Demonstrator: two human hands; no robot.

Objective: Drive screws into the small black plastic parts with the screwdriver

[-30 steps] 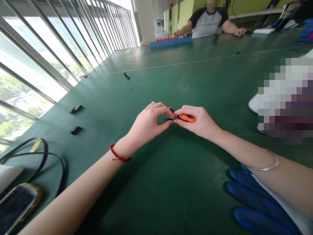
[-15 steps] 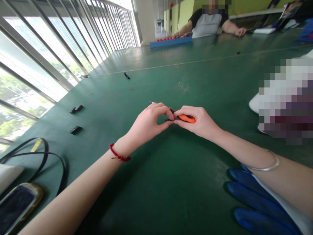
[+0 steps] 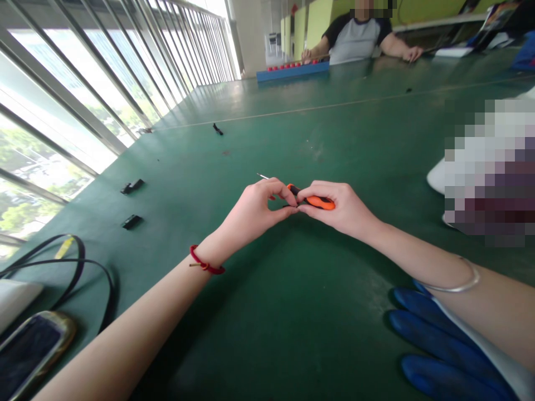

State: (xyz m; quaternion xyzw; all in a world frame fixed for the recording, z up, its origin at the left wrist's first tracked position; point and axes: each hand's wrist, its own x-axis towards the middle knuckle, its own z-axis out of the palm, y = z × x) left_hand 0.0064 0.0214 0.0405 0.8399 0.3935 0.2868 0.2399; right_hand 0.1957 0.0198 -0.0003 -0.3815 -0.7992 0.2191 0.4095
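Observation:
My right hand (image 3: 334, 203) is closed around the orange and black handle of a screwdriver (image 3: 320, 202). The thin metal shaft points left, passing behind my left hand, and its tip shows beyond the knuckles. My left hand (image 3: 263, 203) is closed in a pinch, thumb and fingertips meeting the right thumb and forefinger. Between the fingertips sits a small dark piece (image 3: 288, 206), mostly hidden, too small to name. Both hands are just above the green table (image 3: 267, 312).
Two black parts (image 3: 132, 221) lie on the left, another black piece (image 3: 218, 129) farther back. A phone (image 3: 31, 348) and black cable (image 3: 79, 262) are at lower left. A blue glove (image 3: 438, 340) lies under my right forearm. Across the table, a person (image 3: 357, 39) sits by a blue rack (image 3: 292, 72).
My left hand has shifted slightly right and its fingers have curled, so more of the screwdriver's shaft shows beyond it. The right hand keeps its grip almost unmoved.

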